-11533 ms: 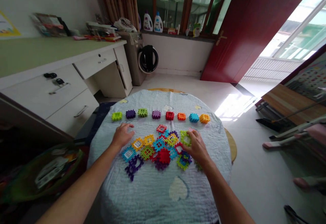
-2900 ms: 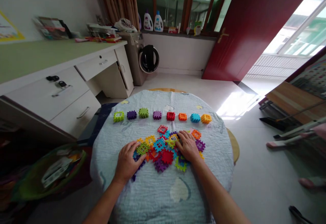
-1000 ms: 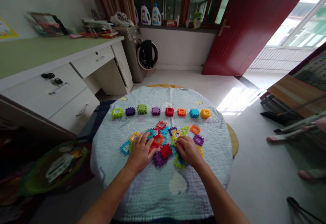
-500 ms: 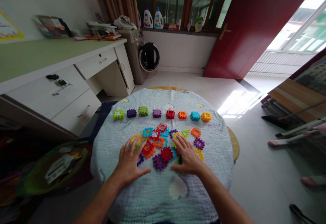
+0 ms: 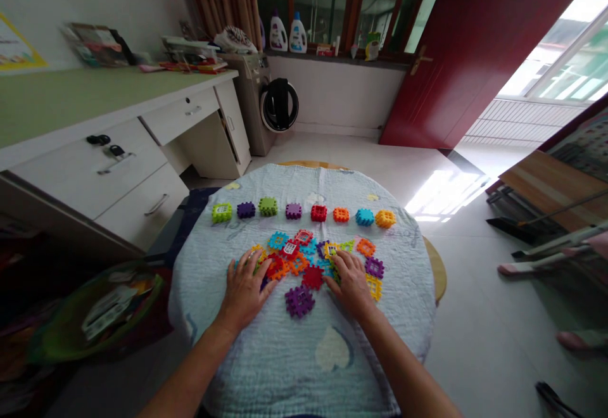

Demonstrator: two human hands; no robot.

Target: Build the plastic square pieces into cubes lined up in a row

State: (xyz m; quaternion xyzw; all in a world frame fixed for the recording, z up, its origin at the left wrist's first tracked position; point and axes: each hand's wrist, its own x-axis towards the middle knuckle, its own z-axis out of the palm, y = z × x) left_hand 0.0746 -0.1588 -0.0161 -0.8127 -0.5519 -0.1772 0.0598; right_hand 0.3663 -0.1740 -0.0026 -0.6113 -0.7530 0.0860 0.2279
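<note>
Loose plastic building-block pieces with notched edges lie in a heap in the middle of the cloth-covered round table. My left hand [image 5: 244, 288] rests palm down on the heap's left side, fingers apart, over yellow and blue pieces it partly hides. On the right side, my right hand [image 5: 352, 282] lies with fingers spread over several pieces, by a yellow piece [image 5: 331, 250]. Between the hands are a red piece [image 5: 313, 277], an orange piece [image 5: 298, 263] and, nearer me, a purple piece [image 5: 299, 301]. A purple frame [image 5: 375, 267] sits right of my right hand.
A row of assembled blocks, from a lime block [image 5: 221, 213] to a yellow block [image 5: 385, 218], stands beyond the heap. A desk [image 5: 118, 107] and a washing machine [image 5: 254, 101] are at the left, with a green basket [image 5: 95, 316] below. A red door [image 5: 456, 57] is at the right.
Both hands have drawn in closer around the heap, thumbs moving nearer the pieces. The red piece has shifted slightly away from me, leaving the near purple piece apart from it.
</note>
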